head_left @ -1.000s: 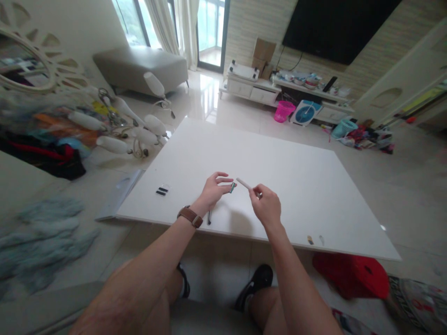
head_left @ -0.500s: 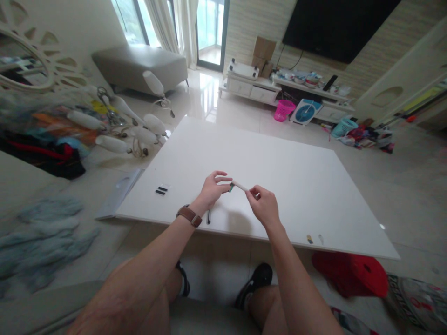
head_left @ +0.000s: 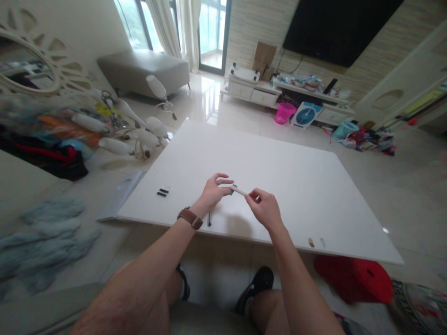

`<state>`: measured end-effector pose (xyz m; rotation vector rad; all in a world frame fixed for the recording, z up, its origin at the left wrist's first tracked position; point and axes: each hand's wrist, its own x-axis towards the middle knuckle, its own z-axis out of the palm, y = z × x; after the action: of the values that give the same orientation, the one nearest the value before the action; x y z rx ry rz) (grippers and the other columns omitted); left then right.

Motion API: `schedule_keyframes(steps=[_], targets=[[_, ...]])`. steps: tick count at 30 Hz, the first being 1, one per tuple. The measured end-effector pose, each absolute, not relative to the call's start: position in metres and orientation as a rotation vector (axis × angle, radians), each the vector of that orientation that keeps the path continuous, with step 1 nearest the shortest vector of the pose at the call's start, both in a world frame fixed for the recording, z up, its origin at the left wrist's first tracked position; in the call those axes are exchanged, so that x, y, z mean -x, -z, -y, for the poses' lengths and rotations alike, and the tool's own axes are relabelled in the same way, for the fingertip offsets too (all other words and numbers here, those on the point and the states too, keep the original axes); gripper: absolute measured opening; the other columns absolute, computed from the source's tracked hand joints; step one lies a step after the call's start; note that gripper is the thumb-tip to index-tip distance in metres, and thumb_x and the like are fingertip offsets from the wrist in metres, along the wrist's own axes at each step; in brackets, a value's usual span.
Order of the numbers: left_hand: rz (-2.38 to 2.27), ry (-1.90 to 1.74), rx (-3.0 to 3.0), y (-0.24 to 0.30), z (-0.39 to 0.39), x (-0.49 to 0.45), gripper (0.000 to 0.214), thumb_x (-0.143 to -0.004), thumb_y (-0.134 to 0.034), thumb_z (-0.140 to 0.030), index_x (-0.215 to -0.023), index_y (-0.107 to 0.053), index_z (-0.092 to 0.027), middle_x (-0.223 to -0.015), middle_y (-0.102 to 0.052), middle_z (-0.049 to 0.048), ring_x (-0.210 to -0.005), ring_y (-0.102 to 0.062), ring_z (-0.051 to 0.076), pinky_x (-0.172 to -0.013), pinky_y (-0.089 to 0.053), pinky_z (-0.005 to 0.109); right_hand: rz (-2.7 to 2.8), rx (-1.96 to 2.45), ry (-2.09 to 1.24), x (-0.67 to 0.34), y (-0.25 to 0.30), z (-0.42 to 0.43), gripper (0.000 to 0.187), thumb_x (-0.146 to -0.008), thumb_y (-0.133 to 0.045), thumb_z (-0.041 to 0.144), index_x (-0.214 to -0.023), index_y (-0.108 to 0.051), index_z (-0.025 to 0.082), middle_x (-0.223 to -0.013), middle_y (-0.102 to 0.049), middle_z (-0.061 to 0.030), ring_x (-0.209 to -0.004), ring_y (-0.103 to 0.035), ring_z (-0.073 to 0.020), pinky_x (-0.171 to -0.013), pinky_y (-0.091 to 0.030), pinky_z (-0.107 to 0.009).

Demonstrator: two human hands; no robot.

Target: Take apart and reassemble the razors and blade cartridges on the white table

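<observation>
My left hand (head_left: 213, 190) pinches a small dark green piece (head_left: 233, 190) between thumb and index finger, its other fingers held out. This piece sits at the left end of a thin white stick (head_left: 240, 190); whether the two are joined I cannot tell. The other end of the stick is in the closed fingertips of my right hand (head_left: 264, 207). Both hands are above a large white tabletop (head_left: 265, 163). Just below my left hand lies a slim dark tool (head_left: 209, 218), partly hidden by the wrist.
Two black strips in a clear packet (head_left: 163, 191) lie on the left of the tabletop. Near its front right edge are a small yellow and dark piece (head_left: 311, 242) and a clear piece (head_left: 322, 242). A lamp with white shades (head_left: 146, 137) stands at the left, a red roll (head_left: 370, 279) below right.
The white stick and green piece have turned slightly between my fingers, and the green piece hangs down less. My hands have barely moved; the whole view has shifted a little.
</observation>
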<state>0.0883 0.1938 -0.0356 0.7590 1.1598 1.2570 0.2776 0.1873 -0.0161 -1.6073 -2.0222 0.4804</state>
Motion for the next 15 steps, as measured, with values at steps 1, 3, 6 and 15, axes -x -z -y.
schedule_keyframes(steps=[1,3,6,15], targets=[[-1.162,-1.253,-0.761,0.0352,-0.1936,-0.0883,0.045,-0.064,-0.074,-0.003,-0.102,-0.054,-0.015,-0.108,-0.070,0.0153,-0.082,-0.071,0.019,-0.073,-0.052,0.031,2.024,1.625,-0.463,-0.2775,0.0162,-0.1871,0.022,-0.087,-0.059,0.038,-0.074,-0.064,0.022,-0.073,-0.069,-0.0010,-0.063,-0.058,-0.0150,-0.060,-0.035,-0.025],[-1.155,-1.247,-0.753,0.0348,-0.1935,-0.0882,0.045,-0.065,-0.074,-0.005,-0.102,-0.053,-0.015,-0.109,-0.070,0.0157,-0.083,-0.072,0.020,-0.072,-0.052,0.031,1.969,1.678,-0.352,-0.2771,0.0163,-0.1867,0.021,-0.088,-0.058,0.037,-0.075,-0.065,0.022,-0.077,-0.070,-0.0017,-0.065,-0.058,-0.0155,-0.060,-0.034,-0.026],[-1.150,-1.249,-0.743,0.0344,-0.1935,-0.0885,0.045,-0.064,-0.074,-0.004,-0.103,-0.053,-0.015,-0.109,-0.070,0.0159,-0.084,-0.072,0.021,-0.072,-0.053,0.031,1.972,1.625,-0.405,-0.2762,0.0158,-0.1863,0.022,-0.089,-0.057,0.038,-0.075,-0.065,0.022,-0.075,-0.069,-0.0013,-0.063,-0.057,-0.0147,-0.060,-0.035,-0.025],[-1.161,-1.248,-0.756,0.0347,-0.1935,-0.0873,0.047,-0.063,-0.075,-0.004,-0.103,-0.053,-0.016,-0.108,-0.070,0.0148,-0.082,-0.071,0.019,-0.072,-0.053,0.030,1.993,1.603,-0.394,-0.2768,0.0149,-0.1864,0.023,-0.088,-0.058,0.038,-0.074,-0.062,0.021,-0.075,-0.069,-0.0016,-0.064,-0.057,-0.0147,-0.061,-0.035,-0.025]])
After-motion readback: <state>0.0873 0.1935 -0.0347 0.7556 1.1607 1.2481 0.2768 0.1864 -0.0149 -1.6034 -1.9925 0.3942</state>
